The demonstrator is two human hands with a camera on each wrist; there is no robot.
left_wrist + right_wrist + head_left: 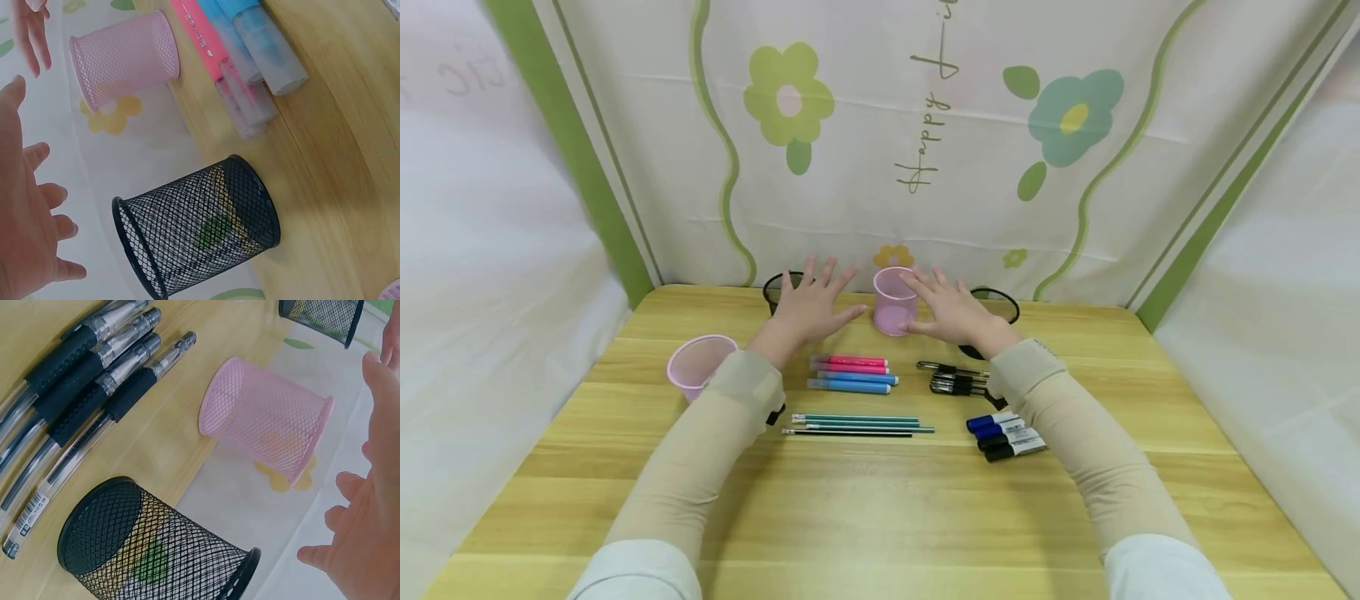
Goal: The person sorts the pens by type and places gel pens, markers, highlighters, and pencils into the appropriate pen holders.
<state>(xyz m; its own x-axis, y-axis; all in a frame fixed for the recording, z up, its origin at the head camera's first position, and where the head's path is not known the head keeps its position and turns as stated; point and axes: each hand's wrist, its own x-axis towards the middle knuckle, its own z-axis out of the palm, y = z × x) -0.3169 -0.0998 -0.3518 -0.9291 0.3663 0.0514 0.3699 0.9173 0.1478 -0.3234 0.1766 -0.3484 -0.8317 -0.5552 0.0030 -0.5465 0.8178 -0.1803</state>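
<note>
Both hands reach to the back of the table with fingers spread, holding nothing. The left hand (811, 310) is over a black mesh pen cup (200, 225) and partly covers it in the head view. Beside a second black mesh pen cup (156, 550), the right hand (953, 313) stretches inward and overlaps that cup in the head view. Between the two hands stands a pink mesh pen cup (895, 317), with the right fingertips in front of its rim. In the right wrist view, the right hand's fingers are apart from the cups.
Another pink mesh cup (692, 364) stands at the left by the left forearm. Pink and blue felt-tip pens (853, 377), black gel pens (958, 384), pencils (857, 424) and whiteboard markers (1006, 435) lie in groups. A patterned curtain (865, 200) hangs behind the table.
</note>
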